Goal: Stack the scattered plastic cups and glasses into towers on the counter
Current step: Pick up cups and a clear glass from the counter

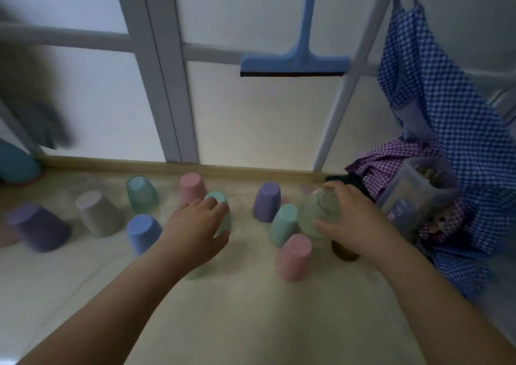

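The clear glass (321, 214), seen from the head camera, sits right of centre on the beige counter (251, 308), gripped by the right hand (354, 225), whose fingers and thumb curl round its body. It is tilted, its long axis leaning away and slightly left, the narrower end up near the fingertips; blur hides whether that end is the mouth or the base. It looks to touch the mint cup (284, 225) beside it, with a pink cup (294, 257) just in front. The left hand (201, 225) curls over a teal cup (220, 211), upside down with its base up and its axis near vertical.

To do this well, I judge each hand should lift straight up clear of its neighbours, then bring the glass upright over its target before lowering it, since the crowded cups topple easily.
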Demonstrator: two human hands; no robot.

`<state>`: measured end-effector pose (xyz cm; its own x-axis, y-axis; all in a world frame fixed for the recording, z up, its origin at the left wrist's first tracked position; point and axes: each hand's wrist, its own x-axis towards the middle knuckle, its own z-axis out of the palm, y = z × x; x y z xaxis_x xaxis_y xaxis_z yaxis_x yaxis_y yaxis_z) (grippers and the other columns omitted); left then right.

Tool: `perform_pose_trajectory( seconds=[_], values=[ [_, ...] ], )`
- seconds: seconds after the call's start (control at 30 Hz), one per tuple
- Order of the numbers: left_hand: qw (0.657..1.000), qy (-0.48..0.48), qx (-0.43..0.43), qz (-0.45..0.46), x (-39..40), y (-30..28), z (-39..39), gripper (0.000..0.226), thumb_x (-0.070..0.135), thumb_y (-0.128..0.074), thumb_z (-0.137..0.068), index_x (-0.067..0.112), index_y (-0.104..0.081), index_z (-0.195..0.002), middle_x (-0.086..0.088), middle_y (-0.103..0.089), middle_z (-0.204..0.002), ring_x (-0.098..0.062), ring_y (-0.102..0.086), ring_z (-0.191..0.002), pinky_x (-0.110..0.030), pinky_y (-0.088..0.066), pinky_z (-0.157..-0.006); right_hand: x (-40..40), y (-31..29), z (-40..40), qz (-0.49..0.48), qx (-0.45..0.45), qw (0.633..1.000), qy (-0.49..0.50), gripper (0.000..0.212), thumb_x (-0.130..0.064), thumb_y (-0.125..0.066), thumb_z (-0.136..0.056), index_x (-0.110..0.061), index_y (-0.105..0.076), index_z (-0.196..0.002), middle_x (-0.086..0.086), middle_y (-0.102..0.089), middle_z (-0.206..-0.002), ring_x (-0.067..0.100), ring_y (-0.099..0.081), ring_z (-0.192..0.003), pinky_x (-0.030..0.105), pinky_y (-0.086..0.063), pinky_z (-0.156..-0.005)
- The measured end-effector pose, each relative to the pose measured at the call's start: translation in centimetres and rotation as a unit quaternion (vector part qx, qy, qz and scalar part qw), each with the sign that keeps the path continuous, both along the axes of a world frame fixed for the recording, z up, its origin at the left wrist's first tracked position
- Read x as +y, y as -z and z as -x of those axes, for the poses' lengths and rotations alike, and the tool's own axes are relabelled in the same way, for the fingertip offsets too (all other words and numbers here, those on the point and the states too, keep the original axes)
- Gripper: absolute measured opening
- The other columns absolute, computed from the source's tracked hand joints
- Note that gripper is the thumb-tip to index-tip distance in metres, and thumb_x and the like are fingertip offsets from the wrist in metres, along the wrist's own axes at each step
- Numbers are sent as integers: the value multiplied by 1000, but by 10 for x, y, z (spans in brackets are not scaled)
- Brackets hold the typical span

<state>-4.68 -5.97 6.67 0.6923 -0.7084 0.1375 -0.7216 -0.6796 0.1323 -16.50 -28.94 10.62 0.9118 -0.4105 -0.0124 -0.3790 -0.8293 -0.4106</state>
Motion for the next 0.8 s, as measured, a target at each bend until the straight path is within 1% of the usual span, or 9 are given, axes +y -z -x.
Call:
perform_pose_trajectory(
  seconds=[0.07, 0.17, 0.3, 0.4, 0.47, 0.53, 0.67, 0.73, 0.8],
  values=[
    [1000, -21, -17, -11, 15, -5, -7, 37, 40, -49, -84, 18, -49, -114, -4, -58, -114, -26, -54, -102, -33, -41, -81, 28, -11, -20, -9, -16, 999, -49, 67, -30, -69, -71, -25, -38, -130, 2, -46, -133, 22, -49, -116, 37, -44, -94],
    [997, -64, -18, -29, 46, -8, -18, 36, 40, -48, -84, 18, -49, -113, -5, -57, -111, -27, -54, -103, -34, -42, -80, 72, -7, -51, -12, -4, 993, -117, 70, -33, -68, -71, -25, -36, -133, 1, -45, -137, 21, -44, -123, 34, -40, -102],
    [992, -121, 8, -35, 94, -2, -30, 33, 37, -51, -82, 18, -50, -109, -5, -58, -107, -27, -56, -102, -35, -44, -75, 121, 6, -87, -6, -16, 980, -196, 69, -33, -68, -71, -28, -37, -132, -1, -48, -134, 20, -48, -121, 31, -42, -97],
    [989, -145, 19, -5, 126, 7, -36, 31, 33, -55, -79, 15, -53, -105, -7, -61, -102, -31, -59, -98, -35, -45, -70, 149, 17, -113, -7, -16, 970, -242, 65, -31, -67, -69, -28, -40, -128, 2, -51, -127, 24, -53, -113, 38, -47, -93],
    [988, -154, 15, 7, 142, 11, -40, 33, 34, -58, -77, 15, -55, -104, -8, -63, -100, -33, -61, -93, -37, -49, -69, 162, 27, -127, -10, -8, 967, -254, 61, -30, -66, -67, -30, -42, -123, 1, -53, -124, 25, -55, -108, 37, -49, -87],
    [986, -164, 9, 11, 154, 13, -43, 35, 35, -61, -76, 16, -57, -105, -8, -65, -97, -34, -63, -88, -37, -50, -65, 171, 36, -136, -6, 20, 965, -262, 61, -30, -65, -67, -30, -42, -123, 1, -52, -126, 25, -56, -107, 35, -49, -85],
    [986, -167, -7, 20, 171, 18, -50, 37, 35, -60, -78, 16, -56, -110, -8, -65, -100, -33, -62, -92, -33, -42, -64, 182, 53, -142, -7, 92, 958, -270, 64, -24, -65, -70, -24, -39, -128, 3, -47, -131, 25, -51, -114, 35, -46, -90],
    [987, -162, -10, 21, 174, 18, -54, 37, 35, -60, -78, 16, -57, -109, -8, -66, -99, -34, -62, -91, -31, -36, -62, 182, 57, -143, -30, 89, 960, -263, 64, -23, -66, -70, -24, -39, -128, 2, -46, -132, 23, -50, -115, 32, -44, -92],
    [987, -157, -8, 23, 170, 14, -59, 37, 36, -59, -79, 17, -55, -111, -7, -64, -101, -33, -62, -91, -32, -39, -63, 179, 57, -143, -55, 85, 961, -259, 72, -24, -67, -70, -26, -34, -134, 0, -43, -138, 20, -47, -120, 27, -39, -94]
  ],
)
